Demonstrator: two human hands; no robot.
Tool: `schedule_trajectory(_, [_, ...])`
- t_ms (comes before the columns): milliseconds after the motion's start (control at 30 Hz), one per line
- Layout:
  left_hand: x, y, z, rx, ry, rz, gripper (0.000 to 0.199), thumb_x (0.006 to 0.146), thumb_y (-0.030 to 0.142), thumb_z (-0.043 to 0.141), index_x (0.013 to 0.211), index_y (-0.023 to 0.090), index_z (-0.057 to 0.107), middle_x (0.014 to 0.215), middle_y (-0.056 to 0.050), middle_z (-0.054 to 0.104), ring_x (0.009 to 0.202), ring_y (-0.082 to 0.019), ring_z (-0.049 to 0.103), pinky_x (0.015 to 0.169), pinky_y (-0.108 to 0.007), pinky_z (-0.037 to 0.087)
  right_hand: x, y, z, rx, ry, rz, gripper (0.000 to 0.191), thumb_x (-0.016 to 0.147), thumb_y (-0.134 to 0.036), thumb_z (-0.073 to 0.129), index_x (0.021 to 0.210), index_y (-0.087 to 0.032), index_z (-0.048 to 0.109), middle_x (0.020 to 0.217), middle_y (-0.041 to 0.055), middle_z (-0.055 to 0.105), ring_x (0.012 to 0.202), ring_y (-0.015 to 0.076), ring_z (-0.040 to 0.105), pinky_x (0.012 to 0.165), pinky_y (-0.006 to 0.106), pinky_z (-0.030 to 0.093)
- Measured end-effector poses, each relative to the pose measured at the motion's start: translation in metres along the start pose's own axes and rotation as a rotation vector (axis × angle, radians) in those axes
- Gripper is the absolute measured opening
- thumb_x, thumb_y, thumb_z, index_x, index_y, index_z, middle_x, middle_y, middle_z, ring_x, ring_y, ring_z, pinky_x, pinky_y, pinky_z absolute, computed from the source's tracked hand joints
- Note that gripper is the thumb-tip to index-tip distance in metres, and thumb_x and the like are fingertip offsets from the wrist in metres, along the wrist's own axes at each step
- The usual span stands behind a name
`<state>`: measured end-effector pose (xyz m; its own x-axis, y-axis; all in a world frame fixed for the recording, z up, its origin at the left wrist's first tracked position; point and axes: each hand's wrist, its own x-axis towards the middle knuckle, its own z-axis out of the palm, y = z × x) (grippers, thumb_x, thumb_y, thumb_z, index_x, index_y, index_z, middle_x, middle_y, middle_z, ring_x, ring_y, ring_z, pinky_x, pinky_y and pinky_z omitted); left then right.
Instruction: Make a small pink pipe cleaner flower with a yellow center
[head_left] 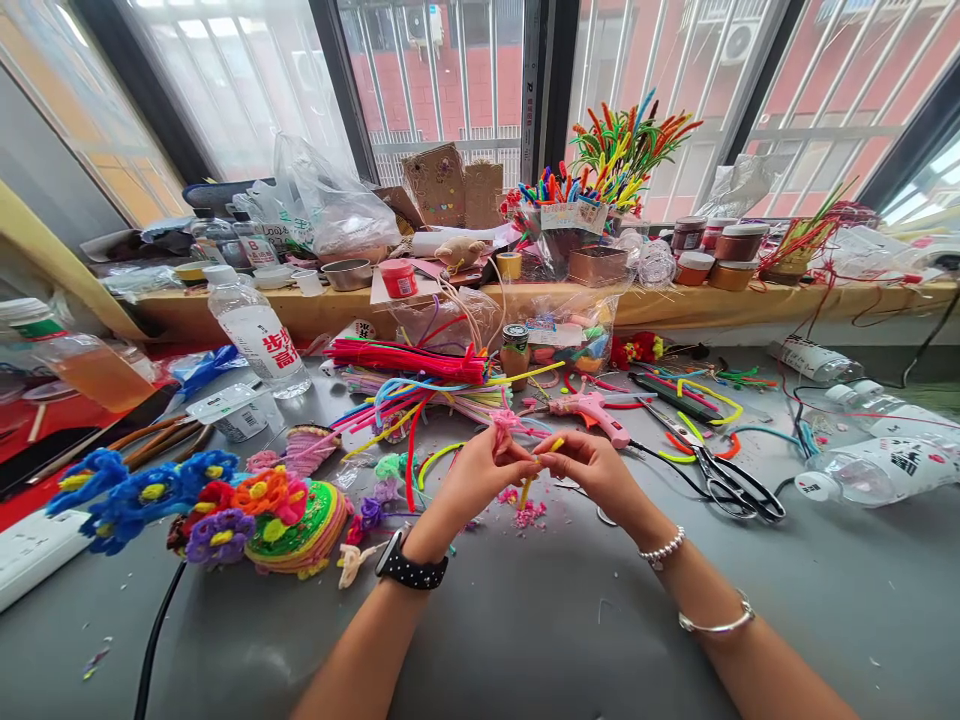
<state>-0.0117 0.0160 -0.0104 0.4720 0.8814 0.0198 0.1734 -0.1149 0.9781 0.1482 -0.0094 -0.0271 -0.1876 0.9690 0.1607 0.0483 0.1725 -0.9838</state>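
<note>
My left hand [480, 475] is closed in a pinch, with a pink fuzzy pipe cleaner shape [506, 422] sticking up from its fingers. Fingertip to fingertip with it, my right hand [589, 468] pinches a short yellow pipe cleaner [556, 445]. A yellow end also hangs below the joined fingertips, and the exact grip is partly hidden. Pink fuzz clippings [531, 515] lie on the grey table [525, 630] under my hands. A pink hot glue gun [592, 412] rests just beyond my right hand. Scissors [724, 480] lie to the right of it.
Pipe cleaner flowers [225, 535] and a round layered green-topped piece [300, 530] stand at left. Behind my hands lies a bundle of red pipe cleaners [409, 360]. An upright water bottle [259, 335] is back left; bottles [885, 470] lie at right. A crowded wooden ledge [322, 308] runs below the windows.
</note>
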Motion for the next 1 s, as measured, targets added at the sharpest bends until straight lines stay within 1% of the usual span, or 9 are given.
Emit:
schedule_trajectory(100, [-0.001,0.002,-0.001,-0.015,-0.027,-0.018,0.023,0.062,0.03,0.065,0.063,0.013,0.048,0.061,-0.003,0.061,0.056,-0.012,0.055,0.052,-0.024,0.043,0.0,-0.001,-0.001,-0.023,-0.006,-0.007,0.017,0.071,-0.034,0.06,0.077,-0.018,0.062,0.068,-0.0001,0.059,0.06,0.0102,0.05,0.055,0.022,0.04])
schedule_trajectory(233, [-0.001,0.004,-0.004,-0.024,-0.033,-0.026,0.029,0.06,0.032,0.066,0.059,0.015,0.042,0.055,-0.001,0.058,0.05,-0.01,0.051,0.048,-0.023,0.041,0.001,-0.005,-0.009,-0.121,0.042,-0.043,0.019,0.07,-0.034,0.061,0.076,-0.016,0.062,0.07,0.0021,0.059,0.061,0.0116,0.051,0.056,0.024,0.043])
schedule_trajectory(300, [-0.002,0.005,-0.006,-0.026,-0.031,-0.027,0.03,0.059,0.032,0.066,0.06,0.015,0.041,0.056,-0.001,0.058,0.05,-0.01,0.051,0.047,-0.023,0.04,0.001,-0.008,-0.014,-0.191,0.031,-0.083,0.017,0.071,-0.032,0.06,0.077,-0.016,0.062,0.073,0.0036,0.06,0.064,0.0131,0.053,0.059,0.026,0.044])
schedule_trajectory(400, [-0.002,0.005,-0.008,-0.023,-0.028,-0.027,0.027,0.061,0.031,0.065,0.063,0.015,0.044,0.059,-0.001,0.058,0.057,-0.012,0.055,0.052,-0.023,0.041,-0.001,-0.011,-0.019,-0.277,-0.007,-0.143,0.015,0.073,-0.029,0.059,0.08,-0.016,0.063,0.076,0.0045,0.061,0.066,0.0139,0.056,0.061,0.027,0.046])
schedule_trajectory(500, [-0.001,0.003,-0.007,-0.027,-0.036,-0.024,0.022,0.063,0.029,0.064,0.068,0.014,0.048,0.065,-0.002,0.06,0.062,-0.013,0.056,0.057,-0.024,0.042,-0.003,-0.012,-0.017,-0.342,-0.028,-0.192,0.014,0.075,-0.027,0.056,0.081,-0.017,0.064,0.075,0.0044,0.062,0.065,0.0141,0.057,0.059,0.027,0.047])
schedule_trajectory(633, [-0.001,0.001,-0.005,-0.032,-0.035,0.002,0.02,0.063,0.027,0.064,0.07,0.013,0.052,0.069,-0.002,0.06,0.064,-0.012,0.054,0.06,-0.024,0.041,-0.004,-0.013,-0.012,-0.44,-0.057,-0.283,0.013,0.078,-0.022,0.053,0.084,-0.018,0.063,0.075,0.0041,0.062,0.067,0.0143,0.057,0.059,0.026,0.048])
schedule_trajectory(867, [-0.001,0.003,-0.003,-0.064,-0.009,-0.038,0.021,0.058,0.026,0.068,0.068,0.012,0.054,0.067,-0.003,0.062,0.064,-0.013,0.054,0.061,-0.026,0.042,-0.006,-0.014,-0.011,-0.725,0.0,-0.432,0.011,0.079,-0.018,0.052,0.084,-0.016,0.062,0.075,0.0051,0.061,0.068,0.0157,0.056,0.063,0.029,0.046])
schedule_trajectory(1000, [0.0,0.004,-0.003,-0.071,0.012,-0.053,0.022,0.056,0.025,0.069,0.066,0.012,0.054,0.063,-0.001,0.061,0.062,-0.013,0.055,0.061,-0.026,0.043,-0.006,-0.014,-0.011,-0.818,0.004,-0.481,0.012,0.081,-0.017,0.05,0.084,-0.015,0.062,0.075,0.0054,0.061,0.067,0.0153,0.056,0.062,0.028,0.046])
